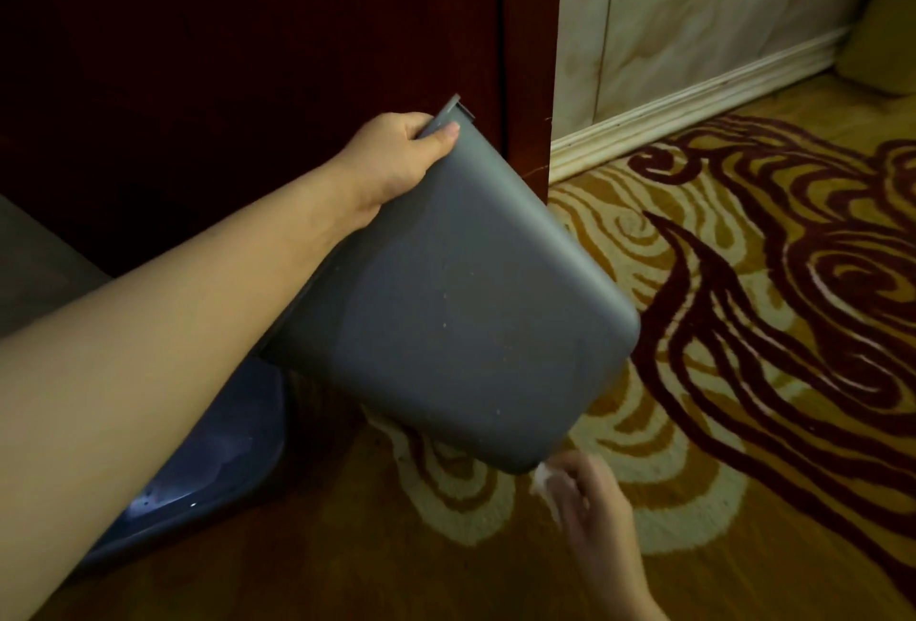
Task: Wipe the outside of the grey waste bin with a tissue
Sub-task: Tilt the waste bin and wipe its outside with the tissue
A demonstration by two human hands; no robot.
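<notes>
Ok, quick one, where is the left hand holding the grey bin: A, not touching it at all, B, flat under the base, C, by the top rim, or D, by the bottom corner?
C: the left hand grips the rim at the upper end of the tilted grey bin, thumb on the outside, while the right hand holds the tissue near the bottom corner.

Swirl-patterned carpet (743, 323), dark wooden cabinet (248, 50), marbled wall (694, 0)
</notes>
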